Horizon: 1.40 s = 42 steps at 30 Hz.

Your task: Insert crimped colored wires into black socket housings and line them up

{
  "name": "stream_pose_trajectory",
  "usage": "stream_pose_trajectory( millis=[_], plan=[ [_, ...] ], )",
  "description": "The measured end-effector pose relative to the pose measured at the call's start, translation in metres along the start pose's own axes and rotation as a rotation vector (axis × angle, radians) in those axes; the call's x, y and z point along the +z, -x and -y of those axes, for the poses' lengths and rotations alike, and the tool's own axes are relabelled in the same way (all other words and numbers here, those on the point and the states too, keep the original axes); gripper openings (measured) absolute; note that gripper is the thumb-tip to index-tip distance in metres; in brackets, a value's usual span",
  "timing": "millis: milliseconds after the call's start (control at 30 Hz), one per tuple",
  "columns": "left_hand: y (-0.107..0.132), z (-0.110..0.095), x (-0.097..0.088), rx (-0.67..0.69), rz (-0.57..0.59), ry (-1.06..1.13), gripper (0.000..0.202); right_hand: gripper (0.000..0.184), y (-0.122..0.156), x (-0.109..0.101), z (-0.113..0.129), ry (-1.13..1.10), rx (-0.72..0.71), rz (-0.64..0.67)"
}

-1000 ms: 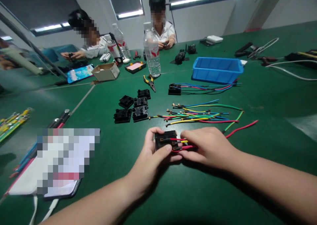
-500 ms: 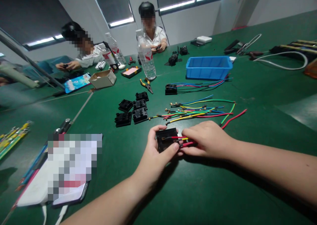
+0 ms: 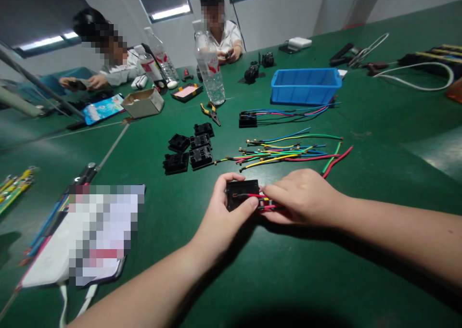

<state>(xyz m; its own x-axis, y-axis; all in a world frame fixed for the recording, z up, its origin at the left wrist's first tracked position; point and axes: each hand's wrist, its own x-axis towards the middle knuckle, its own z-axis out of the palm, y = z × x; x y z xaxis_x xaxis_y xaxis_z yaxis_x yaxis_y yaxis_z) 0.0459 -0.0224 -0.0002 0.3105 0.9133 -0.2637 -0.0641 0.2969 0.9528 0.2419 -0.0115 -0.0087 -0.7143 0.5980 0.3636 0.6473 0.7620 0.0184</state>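
Observation:
My left hand (image 3: pixel 231 204) is closed around a black plastic connector housing (image 3: pixel 242 188), its thumb lying over the front. Red and yellow wires (image 3: pixel 257 196) run from the housing toward the right, where the fingers of my right hand (image 3: pixel 301 198) pinch them close to the housing. Just beyond my hands lies a loose bunch of coloured wires (image 3: pixel 281 156) with small metal terminals at their left ends. Several more black housings (image 3: pixel 200 157) sit together to the left of that bunch. Behind it, one housing (image 3: pixel 247 119) has blue, red and black wires in it.
A blue bin (image 3: pixel 306 88) stands farther back, with yellow-handled pliers (image 3: pixel 211 113) and a water bottle (image 3: pixel 211 73) left of it. A phone (image 3: pixel 108 236) with white cables lies at the left, near cable bundles (image 3: pixel 59 222). Two people sit across the table.
The whole scene sits slightly higher in the picture. Both hands keep their hold on the housing and wires, with only slight finger movement. The person at the left has shifted their hands.

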Motion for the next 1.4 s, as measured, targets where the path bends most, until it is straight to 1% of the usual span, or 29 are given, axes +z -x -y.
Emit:
stream_pose_trajectory(
  millis=[133, 233, 333, 400, 467, 567, 633, 733, 867, 933, 1067, 1300, 1400],
  plan=[
    [-0.0006, 0.0009, -0.0007, -0.001, -0.015, -0.02, 0.042, 0.029, -0.0001, 0.0012, 0.0003, -0.027, 0.004, 0.028],
    [-0.0014, 0.0009, -0.002, -0.001, 0.023, -0.017, 0.04, 0.029, 0.0, 0.0011, -0.0008, -0.057, 0.003, 0.034],
    [-0.0005, 0.0005, -0.0045, -0.017, 0.094, 0.082, 0.036, 0.027, -0.0001, 0.0001, -0.0016, -0.079, 0.0, 0.028],
    [0.0008, 0.0007, -0.0055, -0.033, 0.115, 0.177, 0.031, 0.024, -0.0003, -0.0004, -0.0015, -0.088, 0.001, 0.028],
    [0.0017, 0.0015, -0.0054, -0.044, 0.097, 0.23, 0.025, 0.023, -0.0005, -0.0005, -0.0012, -0.094, 0.006, 0.033],
    [0.002, 0.0035, -0.0042, -0.052, 0.047, 0.235, 0.021, 0.024, -0.0008, -0.0003, -0.0007, -0.089, 0.018, 0.037],
    [0.0016, 0.0047, -0.0037, -0.052, 0.034, 0.232, 0.02, 0.025, -0.0008, -0.0002, -0.0007, -0.08, 0.019, 0.037],
    [0.001, 0.0053, -0.0044, -0.048, 0.044, 0.222, 0.021, 0.024, -0.0006, -0.0002, -0.0012, -0.075, 0.02, 0.035],
    [0.0014, 0.0051, -0.0059, -0.026, 0.099, 0.235, 0.025, 0.022, -0.0005, -0.0005, -0.0014, -0.079, 0.017, 0.03],
    [0.0018, 0.0054, -0.0059, -0.005, 0.108, 0.216, 0.03, 0.022, -0.0006, -0.0009, -0.0011, -0.082, 0.015, 0.032],
    [0.0011, 0.0069, -0.0048, 0.035, 0.079, 0.101, 0.038, 0.023, -0.0008, -0.0016, -0.0002, -0.087, 0.015, 0.039],
    [-0.0012, 0.0057, -0.0038, 0.064, 0.043, -0.012, 0.034, 0.023, -0.001, -0.0022, 0.0007, -0.081, 0.007, 0.042],
    [-0.0017, 0.006, -0.005, 0.056, 0.059, -0.028, 0.033, 0.024, -0.0006, -0.0023, 0.0009, -0.087, 0.008, 0.05]
  ],
)
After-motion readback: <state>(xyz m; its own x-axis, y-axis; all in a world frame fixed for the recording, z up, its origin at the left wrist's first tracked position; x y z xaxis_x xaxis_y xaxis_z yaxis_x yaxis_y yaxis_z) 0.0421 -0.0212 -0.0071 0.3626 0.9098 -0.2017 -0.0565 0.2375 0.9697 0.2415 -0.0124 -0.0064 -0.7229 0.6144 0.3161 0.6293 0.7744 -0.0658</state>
